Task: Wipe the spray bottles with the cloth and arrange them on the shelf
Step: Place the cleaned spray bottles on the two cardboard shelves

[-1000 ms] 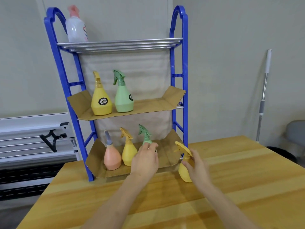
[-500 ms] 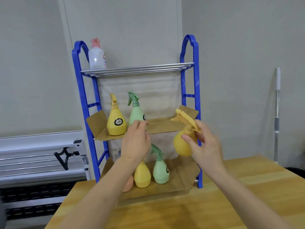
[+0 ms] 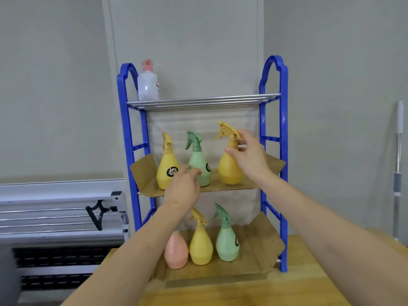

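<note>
Your left forearm covers the neck and trigger of the pink spray bottle (image 3: 176,250) on the bottom tier, so only its rounded body shows. Your left hand (image 3: 184,188) hides the lower left of the green spray bottle (image 3: 198,164) on the middle tier, and whether its fingertips touch that bottle or just hover before it is hard to make out. Your right hand (image 3: 248,156) masks the neck's right side on the yellow spray bottle (image 3: 229,167) at 3 o'clock of the green one. No cloth is visible anywhere.

Your right hand reaches up from 5 o'clock, thumb low on the bottle's shoulder and fingers curled round the neck behind the trigger head, holding that yellow bottle upright with its base on the cardboard liner (image 3: 268,165) of the middle tier. Your left hand rises from 7 o'clock, back toward you, fingers loosely bent and spread, gripping nothing.

On the blue shelf rack (image 3: 283,151), the middle tier also carries a labelled yellow bottle (image 3: 167,170) at 9 o'clock of the green one. The bottom tier holds, beside the pink one, a plain yellow bottle (image 3: 200,246) and a second green bottle (image 3: 227,241). A clear bottle with a pink cap (image 3: 148,85) stands on the top metal tier at its left end. The rack stands on the wooden bench (image 3: 320,281). A mop handle (image 3: 398,151) is cut off at the right edge.
</note>
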`<action>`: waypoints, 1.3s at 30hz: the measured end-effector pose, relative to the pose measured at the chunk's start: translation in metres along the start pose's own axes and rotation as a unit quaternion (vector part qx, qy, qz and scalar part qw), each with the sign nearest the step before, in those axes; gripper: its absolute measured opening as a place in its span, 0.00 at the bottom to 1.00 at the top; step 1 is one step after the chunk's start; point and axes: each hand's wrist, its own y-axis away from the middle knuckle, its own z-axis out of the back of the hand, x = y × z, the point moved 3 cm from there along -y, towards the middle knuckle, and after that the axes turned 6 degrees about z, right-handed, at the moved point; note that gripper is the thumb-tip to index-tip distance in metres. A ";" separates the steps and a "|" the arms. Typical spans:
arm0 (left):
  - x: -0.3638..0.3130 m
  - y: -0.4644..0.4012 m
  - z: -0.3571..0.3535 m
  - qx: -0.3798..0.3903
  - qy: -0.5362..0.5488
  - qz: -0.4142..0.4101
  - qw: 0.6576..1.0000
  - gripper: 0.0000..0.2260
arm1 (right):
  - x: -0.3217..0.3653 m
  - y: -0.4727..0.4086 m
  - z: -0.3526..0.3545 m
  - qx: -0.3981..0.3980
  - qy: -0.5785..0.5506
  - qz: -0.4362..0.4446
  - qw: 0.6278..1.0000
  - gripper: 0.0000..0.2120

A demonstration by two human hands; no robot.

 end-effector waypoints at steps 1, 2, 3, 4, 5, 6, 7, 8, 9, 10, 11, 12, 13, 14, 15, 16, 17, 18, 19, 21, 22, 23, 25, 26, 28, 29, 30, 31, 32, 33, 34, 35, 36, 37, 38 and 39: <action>-0.001 -0.002 -0.001 0.001 0.005 -0.001 1.000 0.16 | -0.006 -0.006 -0.005 0.003 0.012 -0.004 1.000 0.21; -0.002 -0.003 -0.001 0.000 0.007 -0.002 1.000 0.16 | -0.012 -0.012 -0.010 0.006 0.022 -0.009 1.000 0.20; -0.003 -0.003 -0.002 -0.002 0.006 -0.002 1.000 0.16 | -0.020 -0.018 -0.015 0.008 0.031 -0.015 0.999 0.21; -0.003 -0.003 -0.003 -0.006 0.005 -0.001 1.000 0.16 | -0.027 -0.022 -0.019 0.012 0.041 -0.021 0.999 0.21; -0.003 -0.004 -0.004 -0.011 0.007 0.000 1.000 0.16 | -0.034 -0.026 -0.023 0.014 0.050 -0.026 0.998 0.22; -0.003 -0.004 -0.006 -0.016 0.009 -0.001 1.000 0.15 | -0.041 -0.030 -0.026 0.014 0.059 -0.032 0.998 0.23; -0.002 -0.004 -0.007 -0.021 0.014 -0.002 1.000 0.15 | -0.046 -0.033 -0.028 0.015 0.066 -0.037 0.997 0.24; -0.001 -0.004 -0.008 -0.025 0.018 -0.003 1.000 0.15 | -0.049 -0.035 -0.030 0.020 0.073 -0.042 0.996 0.24; -0.001 -0.004 -0.009 -0.029 0.022 -0.005 0.999 0.15 | -0.052 -0.036 -0.031 0.027 0.082 -0.045 0.995 0.24; 0.000 -0.003 -0.010 -0.032 0.023 -0.007 0.999 0.15 | -0.053 -0.037 -0.032 0.034 0.090 -0.046 0.994 0.24; 0.000 -0.002 -0.011 -0.035 0.024 -0.009 0.999 0.15 | -0.053 -0.038 -0.032 0.039 0.095 -0.047 0.994 0.24; 0.000 -0.001 -0.012 -0.036 0.025 -0.009 0.999 0.15 | -0.053 -0.038 -0.033 0.041 0.100 -0.051 0.993 0.24; 0.001 0.000 -0.013 -0.036 0.026 -0.010 0.999 0.15 | -0.053 -0.038 -0.034 0.040 0.105 -0.054 0.992 0.24; 0.001 0.001 -0.013 -0.035 0.028 -0.010 0.999 0.15 | -0.053 -0.037 -0.034 0.036 0.108 -0.058 0.992 0.24; 0.001 0.002 -0.013 -0.033 0.031 -0.009 0.999 0.16 | -0.054 -0.035 -0.034 0.031 0.107 -0.063 0.992 0.24; 0.002 0.003 -0.013 -0.032 0.035 -0.007 0.999 0.16 | -0.054 -0.034 -0.035 0.026 0.103 -0.071 0.992 0.25; 0.002 0.005 -0.013 -0.032 0.039 -0.007 0.999 0.16 | -0.055 -0.032 -0.035 0.024 0.095 -0.077 0.992 0.26; 0.002 0.007 -0.013 -0.033 0.043 -0.007 0.998 0.16 | -0.054 -0.030 -0.035 0.026 0.084 -0.080 0.993 0.26; 0.002 0.009 -0.012 -0.037 0.047 -0.009 0.998 0.16 | -0.054 -0.028 -0.035 0.036 0.072 -0.076 0.994 0.27; 0.000 0.014 -0.011 -0.042 0.053 -0.016 0.998 0.15 | -0.050 -0.020 -0.032 0.069 0.061 -0.064 0.994 0.29; -0.002 0.018 -0.010 -0.046 0.053 -0.018 0.997 0.15 | -0.048 -0.014 -0.030 0.083 0.065 -0.057 0.993 0.30; -0.003 0.021 -0.008 -0.052 0.050 -0.018 0.997 0.15 | -0.045 -0.007 -0.027 0.088 0.075 -0.047 0.992 0.30; -0.006 0.031 -0.005 -0.069 0.043 -0.021 0.996 0.15 | -0.041 0.010 -0.021 0.077 0.096 -0.021 0.992 0.28; -0.008 0.037 -0.002 -0.080 0.044 -0.026 0.995 0.15 | -0.040 0.019 -0.018 0.064 0.104 -0.007 0.993 0.25; -0.010 0.052 0.001 -0.098 0.055 -0.037 0.993 0.15 | -0.036 0.040 -0.012 0.031 0.113 0.027 0.993 0.20; -0.010 0.061 0.001 -0.101 0.062 -0.039 0.992 0.15 | -0.034 0.052 -0.010 0.018 0.111 0.048 0.992 0.17; -0.009 0.069 0.000 -0.100 0.068 -0.036 0.992 0.16 | -0.033 0.065 -0.008 0.007 0.107 0.070 0.992 0.15; -0.007 0.077 -0.003 -0.095 0.073 -0.029 0.992 0.16 | -0.033 0.079 -0.006 0.003 0.103 0.088 0.991 0.14; -0.005 0.085 -0.006 -0.086 0.078 -0.016 0.993 0.16 | -0.033 0.094 -0.005 0.003 0.100 0.098 0.990 0.13; 0.000 0.092 -0.012 -0.074 0.082 0.000 0.994 0.15 | -0.035 0.107 -0.005 0.006 0.097 0.098 0.990 0.12; 0.005 0.098 -0.020 -0.058 0.084 0.017 0.995 0.15 | -0.039 0.120 -0.005 0.012 0.095 0.091 0.991 0.12; 0.011 0.105 -0.029 -0.039 0.084 0.033 0.995 0.14 | -0.044 0.131 -0.006 0.021 0.094 0.077 0.992 0.11; 0.017 0.110 -0.039 -0.021 0.080 0.048 0.995 0.13 | -0.050 0.141 -0.008 0.032 0.096 0.061 0.993 0.11; 0.023 0.115 -0.048 -0.009 0.076 0.058 0.995 0.13 | -0.057 0.150 -0.010 0.042 0.099 0.047 0.993 0.11; 0.028 0.119 -0.057 -0.001 0.071 0.062 0.995 0.12 | -0.066 0.157 -0.013 0.055 0.101 0.034 0.993 0.11; 0.033 0.122 -0.066 0.005 0.066 0.068 0.996 0.13 | -0.075 0.164 -0.017 0.069 0.103 0.021 0.992 0.11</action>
